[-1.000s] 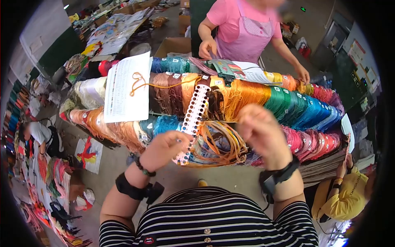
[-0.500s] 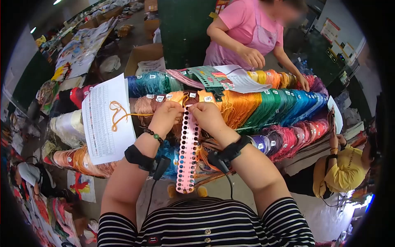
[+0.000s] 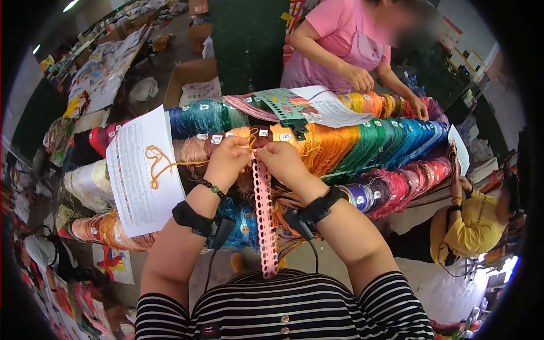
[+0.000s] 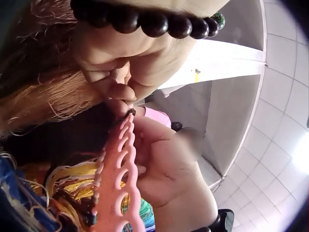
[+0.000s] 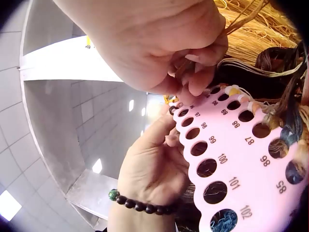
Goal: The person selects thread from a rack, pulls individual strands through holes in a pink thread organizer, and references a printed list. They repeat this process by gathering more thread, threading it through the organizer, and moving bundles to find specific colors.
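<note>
Both hands meet at the upper end of a pink thread card with numbered holes along its two edges. My left hand, wearing a dark bead bracelet, grips the card's end between thumb and fingers. Close beside it, my right hand pinches an orange-brown thread, which runs out between its curled fingers in the right wrist view. On the left, an orange thread leads from a loose loop on a printed sheet to the left hand. Short knotted threads hang from holes along one edge of the card.
Rows of labelled thread hanks, among them orange and blue ones, lie under and around the hands. A green thread card rests behind. Across the rack stands a person in pink; another in yellow is at the right.
Both hands, apart a second ago, have come together at the card's upper end. The card has swung from slanting to nearly upright in view, and now turns more edge-on.
</note>
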`<state>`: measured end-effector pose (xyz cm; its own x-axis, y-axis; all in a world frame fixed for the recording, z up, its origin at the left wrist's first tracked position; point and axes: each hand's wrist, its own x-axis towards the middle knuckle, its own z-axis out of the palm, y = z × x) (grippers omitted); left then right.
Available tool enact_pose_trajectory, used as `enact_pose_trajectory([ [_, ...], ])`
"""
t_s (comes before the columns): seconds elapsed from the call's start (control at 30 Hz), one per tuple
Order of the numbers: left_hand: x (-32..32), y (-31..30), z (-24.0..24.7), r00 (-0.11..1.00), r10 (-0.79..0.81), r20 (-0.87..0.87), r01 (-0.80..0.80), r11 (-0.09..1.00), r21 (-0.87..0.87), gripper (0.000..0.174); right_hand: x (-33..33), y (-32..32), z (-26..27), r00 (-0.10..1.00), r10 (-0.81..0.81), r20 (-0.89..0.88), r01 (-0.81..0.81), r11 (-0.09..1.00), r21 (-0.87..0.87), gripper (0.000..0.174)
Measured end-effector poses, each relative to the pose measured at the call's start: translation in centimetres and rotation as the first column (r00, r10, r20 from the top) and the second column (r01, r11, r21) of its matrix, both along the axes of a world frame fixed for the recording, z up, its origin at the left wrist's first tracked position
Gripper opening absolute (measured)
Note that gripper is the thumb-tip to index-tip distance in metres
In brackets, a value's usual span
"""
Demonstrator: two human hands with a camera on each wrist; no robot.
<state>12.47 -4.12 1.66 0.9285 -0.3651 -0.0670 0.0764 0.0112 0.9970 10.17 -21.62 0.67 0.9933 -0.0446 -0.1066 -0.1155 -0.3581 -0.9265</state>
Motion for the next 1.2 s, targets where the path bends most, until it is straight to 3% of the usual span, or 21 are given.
enact_pose_trajectory([
  [0.17,-0.4,-0.2,0.6,0.998,0.047,0.041,-0.051,0.995,0.091,0.037,-0.6,0.9,3.0,0.998,0.015,0.063,0.002,0.964,-0.265,0.029],
  [0.37,-0.4,-0.2,0.9,0.979,0.102,0.174,-0.145,0.955,0.259,0.04,0.2,1.4,2.5,0.984,0.089,0.153,-0.035,0.945,-0.326,0.027],
  [0.43,-0.2,0.6,0.3,0.963,0.077,0.258,-0.151,0.947,0.282,0.04,0.4,1.3,1.5,0.995,0.079,0.058,-0.077,0.996,-0.043,0.024],
  [0.5,-0.3,2.3,0.4,0.883,0.022,0.468,-0.266,0.846,0.461,0.04,0.5,1.2,1.0,0.992,0.116,-0.04,-0.108,0.979,0.171,0.02],
  [0.57,0.0,4.2,0.1,0.941,0.042,0.337,-0.172,0.915,0.365,0.036,0.3,1.3,1.2,0.991,0.125,-0.049,-0.112,0.97,0.214,0.015],
  [0.63,-1.2,4.1,2.1,0.995,0.095,0.01,-0.096,0.995,0.03,0.033,0.1,1.4,1.3,0.992,0.125,-0.034,-0.114,0.97,0.215,0.01],
  [0.67,-1.7,3.7,2.9,0.985,0.072,-0.156,-0.095,0.984,-0.148,0.032,-0.1,1.4,1.3,0.993,0.12,-0.016,-0.115,0.974,0.193,0.007],
  [0.7,-1.8,3.4,2.9,0.987,0.039,-0.158,-0.08,0.962,-0.263,0.029,-0.1,1.4,1.2,0.993,0.114,0.004,-0.113,0.979,0.17,0.005],
  [0.8,-1.7,2.7,2.2,0.997,0.0,-0.08,-0.027,0.941,-0.337,0.029,0.2,1.2,0.7,0.991,0.133,-0.021,-0.121,0.947,0.297,0.004],
  [0.83,-1.6,2.4,2.1,0.998,0.058,0.003,-0.056,0.971,-0.232,0.027,0.2,1.2,0.7,0.99,0.134,-0.032,-0.118,0.945,0.304,0.004],
  [0.93,-2.0,2.2,2.1,0.976,0.105,0.189,-0.081,0.988,-0.132,0.025,0.1,1.2,0.9,0.989,0.142,-0.051,-0.12,0.944,0.307,0.005],
  [1.03,-2.5,1.9,3.2,0.998,0.024,-0.062,-0.045,0.936,-0.35,0.023,0.0,1.1,1.1,0.989,0.141,-0.038,-0.125,0.953,0.277,0.005],
  [1.13,-2.3,1.6,3.5,0.989,0.001,-0.145,-0.061,0.91,-0.411,0.031,0.0,1.1,0.8,0.989,0.144,-0.034,-0.125,0.935,0.331,0.007],
  [1.2,-2.3,1.4,3.2,0.999,-0.032,-0.035,0.025,0.983,-0.182,0.041,0.3,0.8,0.4,0.986,0.156,-0.064,-0.112,0.887,0.447,0.007],
])
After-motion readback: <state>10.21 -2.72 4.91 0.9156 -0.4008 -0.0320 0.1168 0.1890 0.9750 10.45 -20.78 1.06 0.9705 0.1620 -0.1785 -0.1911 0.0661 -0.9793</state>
